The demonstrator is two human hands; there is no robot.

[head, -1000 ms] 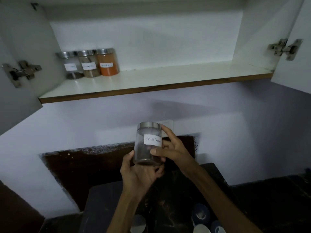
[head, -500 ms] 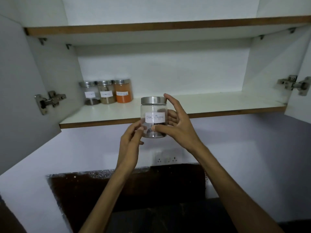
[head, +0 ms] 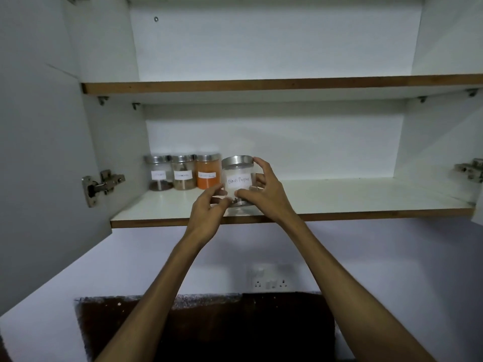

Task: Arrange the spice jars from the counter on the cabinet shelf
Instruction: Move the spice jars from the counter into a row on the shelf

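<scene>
A clear glass jar with a steel lid and a "Black Pepper" label (head: 238, 178) is over the front part of the lower cabinet shelf (head: 339, 197), just right of three jars in a row. My left hand (head: 209, 207) pinches its lower left side. My right hand (head: 264, 190) curls round its right side, fingertips at the lid. The row at the shelf's back left holds a pale jar (head: 158, 173), a brown-filled jar (head: 183, 172) and an orange-filled jar (head: 208, 171). Whether the held jar's base touches the shelf is hidden by my fingers.
Both cabinet doors stand open, with a hinge at the left (head: 102, 184) and one at the right (head: 470, 169). An upper shelf (head: 261, 86) runs above. A wall socket (head: 270, 279) sits below the cabinet, over a dark backsplash (head: 209, 327).
Both hands have carried the Black Pepper jar up from below the cabinet to the lower shelf, beside the orange jar. The view has tilted upward, so the counter is out of sight.
</scene>
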